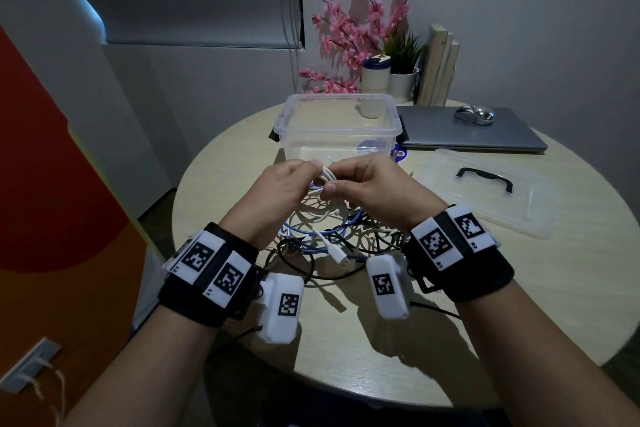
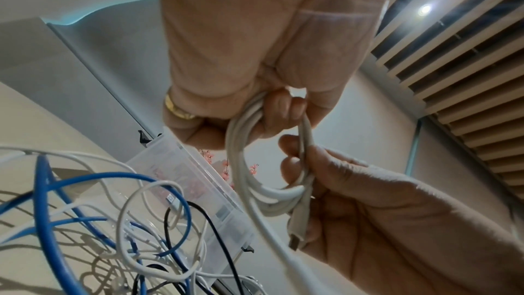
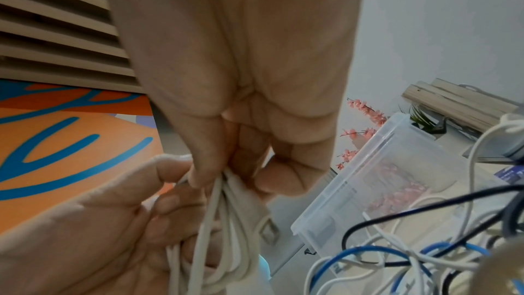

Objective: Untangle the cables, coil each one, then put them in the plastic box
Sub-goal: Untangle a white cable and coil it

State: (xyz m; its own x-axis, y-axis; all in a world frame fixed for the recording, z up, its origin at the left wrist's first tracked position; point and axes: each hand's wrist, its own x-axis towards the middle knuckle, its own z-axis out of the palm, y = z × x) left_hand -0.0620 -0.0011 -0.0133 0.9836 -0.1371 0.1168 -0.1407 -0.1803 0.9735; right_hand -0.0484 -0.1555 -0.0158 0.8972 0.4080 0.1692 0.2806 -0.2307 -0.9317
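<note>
Two hands work above the round worktop: the left hand and the right hand both pinch one coiled white cable with curled fingers, near the centre. Below them lies one tangle of cables, blue, white and black, whose number is hard to count. One clear plastic box at 12 o'clock appears empty, and its one lid lies at 2 o'clock.
</note>
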